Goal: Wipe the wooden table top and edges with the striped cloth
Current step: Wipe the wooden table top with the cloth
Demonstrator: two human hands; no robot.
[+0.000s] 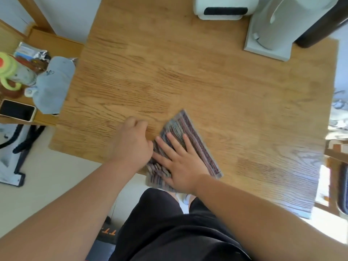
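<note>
Right hand: laid flat, palm down, fingers straight and spread, pressing on the striped cloth. The forearm enters from the near right.

Left hand: fingers curled under, knuckles pointing far, set against the cloth's left edge. Motion blur prevents telling whether it pinches the cloth or only rests beside it. The forearm enters from the near left.

Count: two hands, one cloth, one wooden table.

The cloth is folded into a rough oblong lying at a slant, its far corner pointing toward the table's middle. Narrow stripes of reddish brown, grey and dull blue run along its length. It sits at the table's near edge, slightly left of centre, and its near end, bunched into ridges under the right palm, overhangs that edge.

Table top: light oak grain, glare on the near right.

Far right on the table: one white appliance, one grey stand base.

Left, on a lower surface: one phone, face up
</note>
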